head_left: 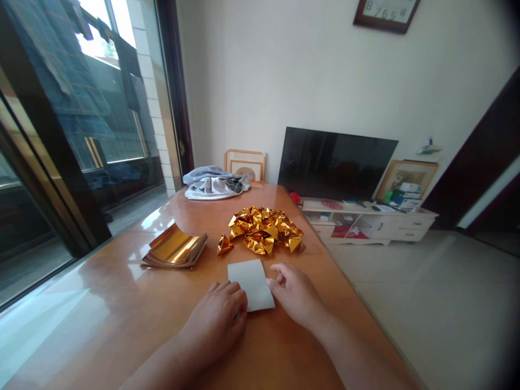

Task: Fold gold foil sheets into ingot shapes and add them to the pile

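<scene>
A square sheet of paper [252, 284], pale side up, lies on the glossy wooden table [179, 303] in front of me. My left hand [222, 309] rests at its lower left edge with the fingers curled over the paper; the fingertips are partly hidden. At the right edge, the thumb of my right hand [294, 292] touches the sheet, while the bent index finger stays apart from it. Beyond the paper sits a heap of folded gold foil pieces [264, 227], with a single folded piece [224, 245] just left of it. A stack of gold foil sheets [174, 249] lies further left, its top sheet curling.
Folded clothes [215, 183] lie at the table's far end, near framed pictures [246, 162]. A television [337, 162] stands on a low white cabinet [377, 227] beyond the table's right edge. A glass sliding door [81, 108] is on the left.
</scene>
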### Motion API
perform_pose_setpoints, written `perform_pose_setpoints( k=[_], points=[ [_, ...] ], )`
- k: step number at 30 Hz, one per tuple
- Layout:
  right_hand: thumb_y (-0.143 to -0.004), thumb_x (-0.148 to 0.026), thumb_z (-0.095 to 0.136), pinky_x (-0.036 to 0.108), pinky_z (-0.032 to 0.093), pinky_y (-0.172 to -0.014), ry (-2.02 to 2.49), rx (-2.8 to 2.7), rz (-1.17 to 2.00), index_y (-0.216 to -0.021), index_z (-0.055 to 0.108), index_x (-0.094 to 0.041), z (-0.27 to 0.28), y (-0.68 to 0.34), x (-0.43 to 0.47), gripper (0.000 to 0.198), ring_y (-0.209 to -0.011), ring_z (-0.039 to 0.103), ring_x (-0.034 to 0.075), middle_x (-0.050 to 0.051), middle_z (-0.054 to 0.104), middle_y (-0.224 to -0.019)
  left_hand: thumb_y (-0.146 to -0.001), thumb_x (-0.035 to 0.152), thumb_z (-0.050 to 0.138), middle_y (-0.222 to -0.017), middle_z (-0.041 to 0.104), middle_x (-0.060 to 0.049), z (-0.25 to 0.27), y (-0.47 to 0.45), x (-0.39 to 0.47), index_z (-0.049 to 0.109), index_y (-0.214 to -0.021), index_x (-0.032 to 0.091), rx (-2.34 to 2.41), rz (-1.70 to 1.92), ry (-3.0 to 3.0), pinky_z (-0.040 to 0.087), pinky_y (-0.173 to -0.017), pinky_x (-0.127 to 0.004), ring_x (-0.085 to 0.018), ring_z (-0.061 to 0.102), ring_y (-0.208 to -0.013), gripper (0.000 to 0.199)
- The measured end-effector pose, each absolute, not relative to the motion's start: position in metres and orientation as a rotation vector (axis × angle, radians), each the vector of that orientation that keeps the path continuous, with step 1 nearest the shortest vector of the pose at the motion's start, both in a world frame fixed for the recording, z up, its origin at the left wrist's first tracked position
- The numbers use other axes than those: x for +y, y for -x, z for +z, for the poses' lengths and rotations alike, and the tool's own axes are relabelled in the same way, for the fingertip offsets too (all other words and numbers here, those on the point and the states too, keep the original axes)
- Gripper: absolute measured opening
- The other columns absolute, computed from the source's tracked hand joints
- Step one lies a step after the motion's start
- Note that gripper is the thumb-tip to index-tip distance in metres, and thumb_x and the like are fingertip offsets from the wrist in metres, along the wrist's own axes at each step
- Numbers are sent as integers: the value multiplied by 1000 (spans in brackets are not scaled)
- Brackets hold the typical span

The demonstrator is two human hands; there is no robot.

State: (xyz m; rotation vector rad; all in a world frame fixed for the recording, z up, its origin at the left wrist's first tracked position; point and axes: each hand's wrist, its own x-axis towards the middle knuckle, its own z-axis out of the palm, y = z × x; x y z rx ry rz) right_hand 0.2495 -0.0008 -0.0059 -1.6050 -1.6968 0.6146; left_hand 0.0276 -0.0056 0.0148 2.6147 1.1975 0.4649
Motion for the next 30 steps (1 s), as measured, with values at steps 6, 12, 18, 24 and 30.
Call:
perform_pose_setpoints(
  k=[6, 12, 18, 24, 30],
  points=[
    [-80, -31, 76, 29, 43, -84, 1366, -2196, 460, -95, 71, -23, 12, -247, -16, 18, -98, 58, 20, 2, 67, -98, -81, 15, 52, -84, 64, -5, 9, -27, -4, 61, -78, 22, 1216, 493, -2548, 39, -76, -32, -22, 58, -87, 12],
    [-83, -22, 69, 27, 42, -81, 1393, -2334, 517, -87, 74, -24, 7, -247, -15, 7, -92, 58, 19, 2, 68, -92, -81, 15, 52, -83, 65, -4, 10, -27, -2, 61, -75, 22, 1228, 511, -2472, 40, -72, -30, -21, 59, -83, 13],
    [-90, -25, 62, 26, 42, -79, 1336, -2341, 566, -89, 77, -24, 7, -252, -13, 16, -89, 60, 18, 3, 69, -91, -86, 20, 50, -82, 67, -3, 8, -26, -1, 60, -79, 23, 1265, 510, -2374, 40, -71, -30, -21, 60, -80, 13],
    [-92, -25, 59, 24, 41, -72, 1348, -2293, 623, -84, 74, -21, 4, -252, -10, 18, -81, 59, 15, 2, 66, -87, -89, 25, 53, -84, 67, -2, 4, -25, -1, 62, -80, 24, 1197, 545, -2388, 40, -73, -29, -20, 60, -83, 13],
    [-91, -26, 61, 23, 38, -69, 1424, -2247, 594, -80, 69, -20, -4, -253, -7, 15, -79, 58, 14, 1, 63, -83, -79, 31, 67, -84, 65, -1, 7, -23, -1, 63, -79, 24, 1281, 493, -2414, 37, -69, -28, -20, 58, -80, 8]
  ],
)
